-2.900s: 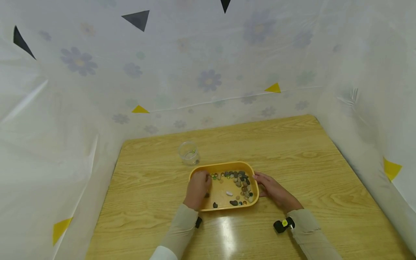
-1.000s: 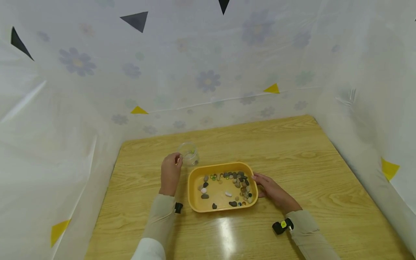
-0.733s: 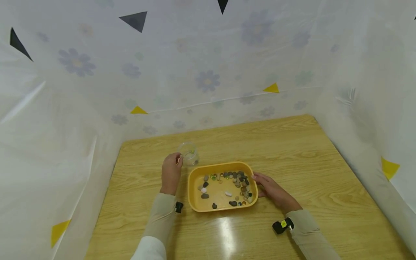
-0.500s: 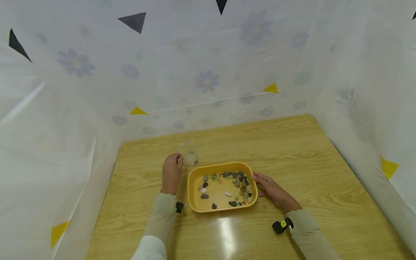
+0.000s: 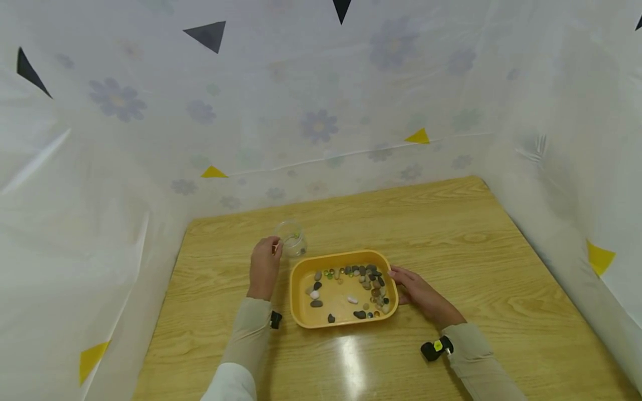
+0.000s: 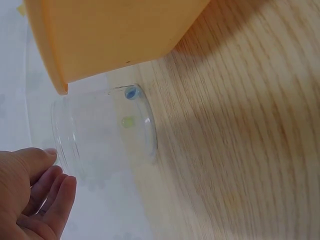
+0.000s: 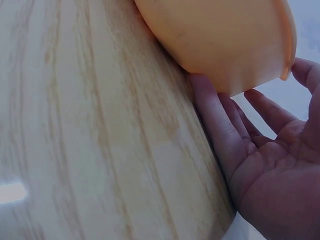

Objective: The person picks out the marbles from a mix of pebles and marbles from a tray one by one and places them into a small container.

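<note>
A clear jar (image 5: 291, 239) stands on the table, with a green and a blue glass piece in its bottom in the left wrist view. My left hand (image 5: 264, 267) holds the jar's rim at its left side, thumb at the mouth and other fingers curled by the wall; the index finger is partly hidden. My right hand (image 5: 421, 295) holds the right end of a yellow tray (image 5: 321, 323). In the right wrist view its thumb is at the rim and its fingers lie against the outer wall. Dark, tan and white pebbles (image 5: 368, 278) and glass marbles line the tray's sides.
The wood-grain table (image 5: 411, 223) meets a white flowered sheet (image 5: 321, 161) at the back, and sheets hang on both sides. A white stone (image 5: 353, 299) lies near the tray's middle. The jar stands just beyond the tray's back left corner.
My left hand has moved out of the tray's left end to the jar's rim, uncovering several pebbles there. Over the last second it has stayed there. My right hand has kept its place.
</note>
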### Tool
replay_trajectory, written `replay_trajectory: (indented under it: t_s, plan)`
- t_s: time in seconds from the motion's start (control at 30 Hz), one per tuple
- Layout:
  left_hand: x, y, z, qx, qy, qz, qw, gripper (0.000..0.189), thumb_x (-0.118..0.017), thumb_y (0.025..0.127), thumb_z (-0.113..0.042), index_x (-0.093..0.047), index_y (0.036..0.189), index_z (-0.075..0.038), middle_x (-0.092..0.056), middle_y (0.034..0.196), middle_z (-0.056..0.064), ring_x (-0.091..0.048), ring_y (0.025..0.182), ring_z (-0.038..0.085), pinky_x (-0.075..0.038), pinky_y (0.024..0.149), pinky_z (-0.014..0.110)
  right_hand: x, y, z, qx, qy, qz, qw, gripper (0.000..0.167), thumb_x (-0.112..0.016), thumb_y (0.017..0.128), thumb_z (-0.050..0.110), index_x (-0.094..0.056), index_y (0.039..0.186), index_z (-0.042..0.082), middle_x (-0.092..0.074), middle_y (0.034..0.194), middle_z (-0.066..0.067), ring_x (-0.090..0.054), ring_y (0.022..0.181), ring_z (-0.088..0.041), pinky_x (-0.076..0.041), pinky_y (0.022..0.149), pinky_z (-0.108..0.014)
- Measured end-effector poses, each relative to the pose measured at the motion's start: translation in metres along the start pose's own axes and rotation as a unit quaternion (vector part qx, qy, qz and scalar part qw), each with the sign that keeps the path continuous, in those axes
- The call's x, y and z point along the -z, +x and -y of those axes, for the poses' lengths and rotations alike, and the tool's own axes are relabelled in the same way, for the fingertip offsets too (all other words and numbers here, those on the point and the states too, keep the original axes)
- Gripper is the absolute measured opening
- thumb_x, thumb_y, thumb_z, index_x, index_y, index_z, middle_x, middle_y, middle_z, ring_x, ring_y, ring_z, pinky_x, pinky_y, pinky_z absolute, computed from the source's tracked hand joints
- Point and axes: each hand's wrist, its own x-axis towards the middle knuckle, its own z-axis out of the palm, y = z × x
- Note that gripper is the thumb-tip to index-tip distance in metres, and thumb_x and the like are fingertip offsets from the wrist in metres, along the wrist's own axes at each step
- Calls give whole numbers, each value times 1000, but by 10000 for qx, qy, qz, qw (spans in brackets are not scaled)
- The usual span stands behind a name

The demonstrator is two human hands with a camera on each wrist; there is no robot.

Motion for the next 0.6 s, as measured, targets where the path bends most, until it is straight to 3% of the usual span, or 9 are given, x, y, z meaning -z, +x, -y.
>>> replay_trajectory:
  t_s: [0.3,0.6]
  plan:
    - [-1,-1,1,-120,-65,-117,9998,19,-65,87,-8,-66,103,2,-62,93,11,-57,80,23,-51,67,36,0,-1,-1,46,25,19,10000,66,-48,93,47,-30,145,10,-42,131,-25,-61,100,-32,-52,78,-42]
    - [1,-2,0,14,-164,-18,9999,18,-65,87,-8,-65,105,-1,-62,96,11,-58,82,23,-51,69,35,-1,-2,1,33,2,-36,10000,65,-47,94,47,-30,145,11,-42,130,-24,-61,99,-32,-52,77,-43]
